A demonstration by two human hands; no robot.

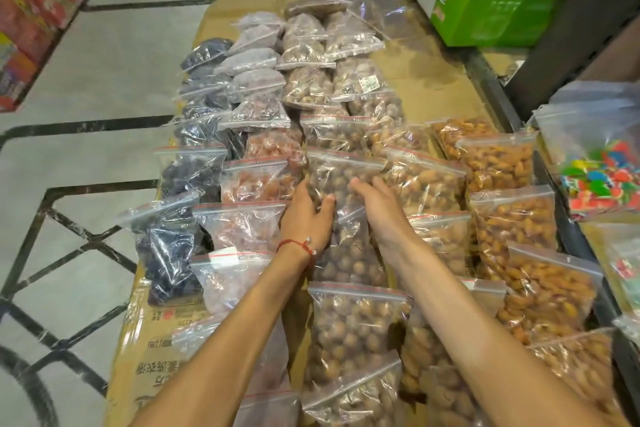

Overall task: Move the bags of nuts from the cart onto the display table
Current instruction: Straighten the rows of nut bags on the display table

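A: Transfer status?
B: The worktop (pixel 433 55) carries several rows of bags, so most stock appears placed. The cart is not in view; the remaining count is unknown.
A: Current item?
B: The bag of nuts (pixel 341 180) lies in the centre row. The left hand (pixel 306 215) grips its left edge, thumb on top. The right hand (pixel 379 204) rests on its right edge; whether its fingers curl cannot be determined.

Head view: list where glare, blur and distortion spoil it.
Head view: glare streaks across the bags, strongest on the nearest ones; head view: the wide-angle lens curves the floor lines at left; head view: blur softens the right hand and the bags at lower right; head view: lighting is even and shadows are faint.
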